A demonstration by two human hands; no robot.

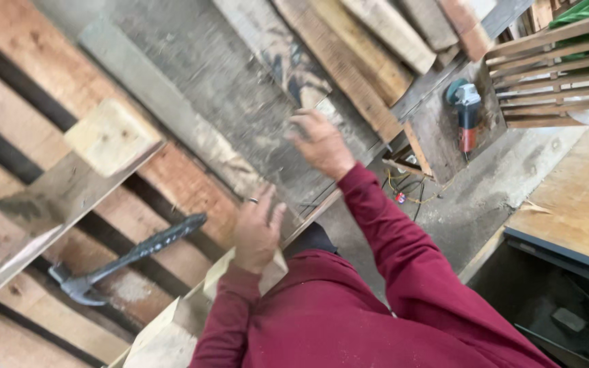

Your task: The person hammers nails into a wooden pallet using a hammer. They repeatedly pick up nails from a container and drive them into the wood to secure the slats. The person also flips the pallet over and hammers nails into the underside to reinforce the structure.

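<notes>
1. Left hand (255,232), nearest the camera: fingers spread, palm pressed flat on a pale wood block (219,269) at the pallet's near edge; it grips nothing. A ring shows on one finger.
2. Hammer (127,257): lies loose on the pallet (28,82), left of the left hand and apart from it. Its long axis runs diagonally, the head pointing to the lower left, the dark handle to the upper right.
3. Square block (112,135): pale, resting on a grey slat farther up the pallet.
4. Right hand (320,144): raised over the grey board (240,102), fingers loosely curled; blur hides whether it touches the board, and it holds nothing visible.
5. Planks (369,48): stacked beyond the board, long axes slanting to the upper left.
6. Angle grinder (466,112): teal and red, lying on a grey panel at upper right, nose pointing up.
7. Slatted crate (553,75): far right; no labels legible anywhere.
</notes>
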